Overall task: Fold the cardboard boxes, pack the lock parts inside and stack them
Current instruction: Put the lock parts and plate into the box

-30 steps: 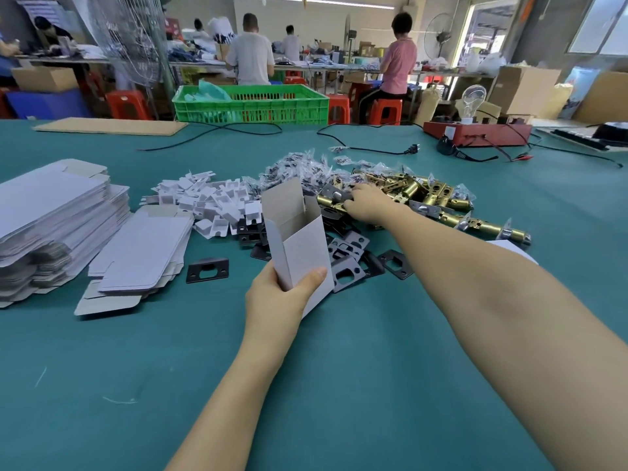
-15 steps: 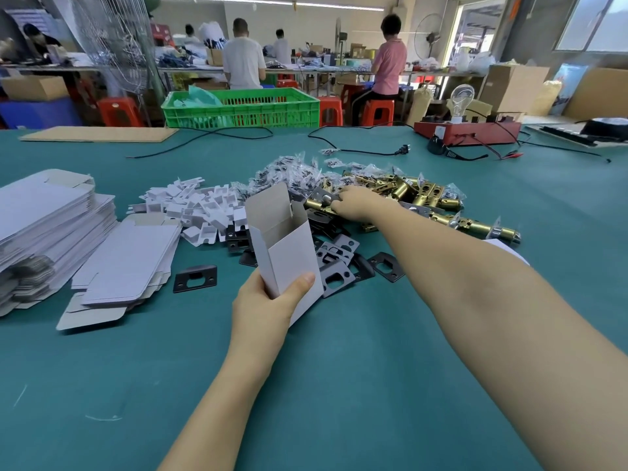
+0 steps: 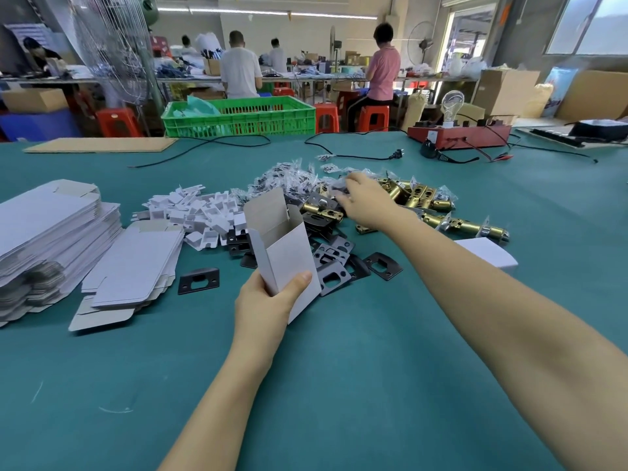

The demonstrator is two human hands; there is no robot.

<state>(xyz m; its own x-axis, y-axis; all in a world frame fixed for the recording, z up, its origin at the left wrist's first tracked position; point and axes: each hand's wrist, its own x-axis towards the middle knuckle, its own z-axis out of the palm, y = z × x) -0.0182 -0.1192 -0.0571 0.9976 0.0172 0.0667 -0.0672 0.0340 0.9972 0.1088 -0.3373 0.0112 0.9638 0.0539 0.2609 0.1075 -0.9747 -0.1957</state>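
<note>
1. Our left hand (image 3: pixel 268 300) gripped the folded box (image 3: pixel 285 256) near its lower end, thumb across the front face, holding it tilted with its top flap open above the teal table (image 3: pixel 339 385).
2. Our right hand (image 3: pixel 365 202) reached over the pile of brass latches (image 3: pixel 421 198), fingers curled around a small clear bag of parts (image 3: pixel 339 190); motion blur kept us from telling more about that grasp.
3. Black strike plates (image 3: pixel 334 275) lay scattered just behind the box, with one strike plate (image 3: pixel 198 280) apart to the left.
4. White plastic inserts (image 3: pixel 193 212) were heaped left of the latches.
5. Stacks of flat box blanks (image 3: pixel 51 229) sat at the far left.
</note>
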